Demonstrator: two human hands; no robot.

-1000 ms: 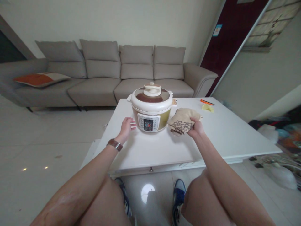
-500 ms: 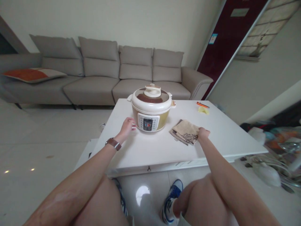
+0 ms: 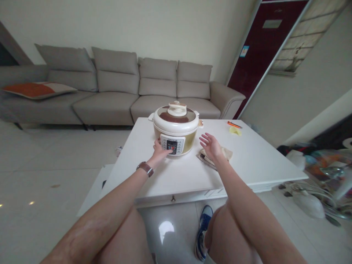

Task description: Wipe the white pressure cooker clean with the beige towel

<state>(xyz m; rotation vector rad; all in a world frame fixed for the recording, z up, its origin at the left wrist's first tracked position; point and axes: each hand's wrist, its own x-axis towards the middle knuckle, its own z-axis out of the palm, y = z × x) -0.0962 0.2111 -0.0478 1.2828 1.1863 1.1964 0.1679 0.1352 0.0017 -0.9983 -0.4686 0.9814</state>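
Observation:
A white and gold electric pressure cooker (image 3: 189,141) with a brown-topped lid stands upright on the white table (image 3: 176,179). My left hand (image 3: 160,151) is at the lower left of its front, thumb over the control panel and fingers apart against the side. To the right of the cooker, my right hand (image 3: 211,146) is raised with its fingers spread and nothing in them. Under and behind that hand lies a folded beige cloth (image 3: 227,153), partly hidden by the hand and wrist.
An orange pen-like object (image 3: 234,124) and a pale yellow piece (image 3: 235,131) lie at the table's far right. Behind stands a grey sofa (image 3: 107,106) with an orange cushion (image 3: 35,90). Bags and cables (image 3: 324,187) crowd the floor at right.
My right hand has let go of the cloth and moved left toward the cooker. My left hand has moved right onto the cooker's front panel. The cloth now lies on the table.

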